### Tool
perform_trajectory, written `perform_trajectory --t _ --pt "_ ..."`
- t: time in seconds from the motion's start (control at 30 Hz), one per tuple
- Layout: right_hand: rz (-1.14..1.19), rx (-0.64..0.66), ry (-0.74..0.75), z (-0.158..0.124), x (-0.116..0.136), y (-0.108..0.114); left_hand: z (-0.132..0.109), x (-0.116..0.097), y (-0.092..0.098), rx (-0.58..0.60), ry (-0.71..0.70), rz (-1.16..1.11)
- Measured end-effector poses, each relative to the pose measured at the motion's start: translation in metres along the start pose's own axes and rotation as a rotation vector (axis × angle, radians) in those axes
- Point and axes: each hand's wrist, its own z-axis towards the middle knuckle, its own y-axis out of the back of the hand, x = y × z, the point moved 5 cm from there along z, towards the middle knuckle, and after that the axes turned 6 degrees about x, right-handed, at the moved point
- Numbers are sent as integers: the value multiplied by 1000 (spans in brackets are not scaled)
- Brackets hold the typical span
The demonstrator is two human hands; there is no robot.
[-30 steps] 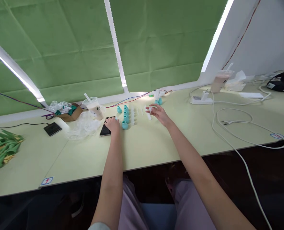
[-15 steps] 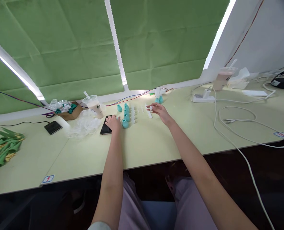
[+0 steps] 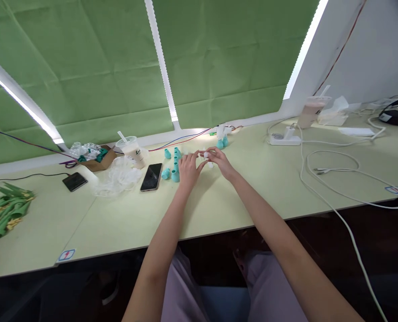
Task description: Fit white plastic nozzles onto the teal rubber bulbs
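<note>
My right hand (image 3: 223,163) pinches a small white plastic piece (image 3: 206,154) between thumb and fingertips. Close beside it, my left hand (image 3: 188,171) is bent with thumb and forefinger curled towards that piece; whatever is at its fingertips is too small to make out. My left hand hides most of a row of white parts. Just left of it stand several turquoise bulb-shaped pieces (image 3: 175,175) in a row, and another turquoise piece (image 3: 166,173) lies on its side near the phone. One more white part (image 3: 210,165) shows under my right hand.
A phone (image 3: 151,177) lies left of the turquoise pieces. Behind it are a drink cup (image 3: 132,151), crumpled clear plastic (image 3: 118,176) and a cardboard box (image 3: 102,162). Turquoise pieces with white tops (image 3: 220,143) stand at the back. A power strip (image 3: 284,139) and white cables lie right.
My left hand has moved right from the phone to meet my right hand, uncovering the phone and a turquoise piece lying beside it. My right hand stays nearly in place with the white piece.
</note>
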Motion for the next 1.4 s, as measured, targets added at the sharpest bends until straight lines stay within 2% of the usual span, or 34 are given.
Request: perform_trajectory --t 0.13,0.3,0.43,0.6,0.9,1.03,1.4 --pt "-18 -20 39 1 -7 -6 -6 2 -21 22 88 -172" --pt "-231 -105 41 4 -19 -4 -6 12 -23 49 215 -345" --pt "-459 -192 70 3 -16 -1 -5 12 -23 70 198 -294" --pt "-592 -215 78 0 -11 0 -7 16 -26 74 170 -171" --pt "-469 -212 32 2 -15 8 -8 13 -29 77 85 -62" --pt "-437 -251 62 1 -18 6 -8 15 -28 74 89 -56" --pt "-290 -250 -84 1 -29 9 -10 12 -28 135 135 -17"
